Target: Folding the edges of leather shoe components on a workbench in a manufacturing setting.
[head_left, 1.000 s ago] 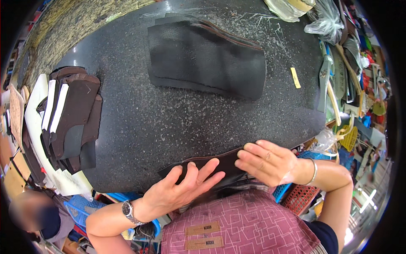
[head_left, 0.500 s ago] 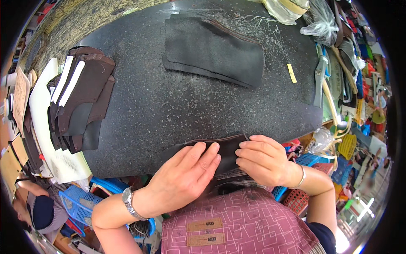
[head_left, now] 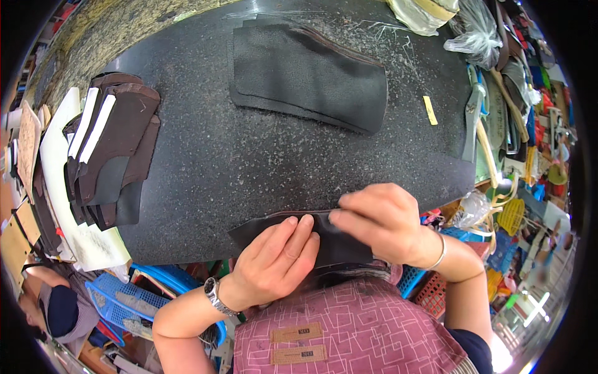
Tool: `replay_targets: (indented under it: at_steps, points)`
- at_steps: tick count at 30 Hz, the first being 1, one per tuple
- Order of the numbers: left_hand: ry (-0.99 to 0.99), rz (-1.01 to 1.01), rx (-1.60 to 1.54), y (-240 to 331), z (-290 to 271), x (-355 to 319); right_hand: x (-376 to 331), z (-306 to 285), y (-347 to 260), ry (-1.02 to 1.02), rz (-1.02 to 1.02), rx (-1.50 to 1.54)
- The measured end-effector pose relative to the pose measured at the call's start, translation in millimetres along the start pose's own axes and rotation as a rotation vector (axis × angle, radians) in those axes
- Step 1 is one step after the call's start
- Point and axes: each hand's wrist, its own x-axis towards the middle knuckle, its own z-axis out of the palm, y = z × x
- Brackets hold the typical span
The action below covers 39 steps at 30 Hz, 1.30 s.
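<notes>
Head view: speckled black table (head_left: 268, 162) in a cluttered workroom. At its near edge, one black piece (head_left: 347, 250) under two half-curled hands, left (head_left: 274, 258) and right (head_left: 387, 225); grip cannot be told. Beyond: one black stack (head_left: 305, 78), one yellow strip (head_left: 430, 110).

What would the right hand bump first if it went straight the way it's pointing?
Probably the left hand, at its fingertips; but depth is unclear, so the right hand might pass over.
</notes>
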Motion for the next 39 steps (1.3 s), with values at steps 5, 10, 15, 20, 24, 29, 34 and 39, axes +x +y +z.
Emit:
replay_targets:
  at_steps: [5, 10, 15, 20, 24, 29, 34, 39]
  points:
    - [-0.084, 0.192, 0.325, -6, 3, -1, -1, -8, 16, -0.080, -0.644, -0.346]
    - [-0.164, 0.276, 0.411, -10, -1, 7, 1, -12, 22, -0.141, -0.818, -0.457]
    - [-0.198, 0.292, 0.460, -9, 0, 12, -3, -10, 26, -0.145, -0.772, -0.371]
    - [-0.339, 0.342, 0.489, -4, -11, 22, -10, -13, 22, -0.205, -0.607, -0.334]
    - [-0.491, 0.275, 0.464, 4, -26, 10, -16, -16, 21, -0.261, -0.490, -0.258]
    - [-0.546, 0.133, 0.400, 10, -22, -10, -15, -31, 11, -0.381, -0.318, -0.230]
    - [-0.442, 0.074, 0.393, 13, -9, -20, -32, 0, -31, -0.254, -0.417, -0.419]
    - [-0.369, -0.015, 0.378, -6, -40, -46, -43, 15, -22, -0.335, -0.332, -0.485]
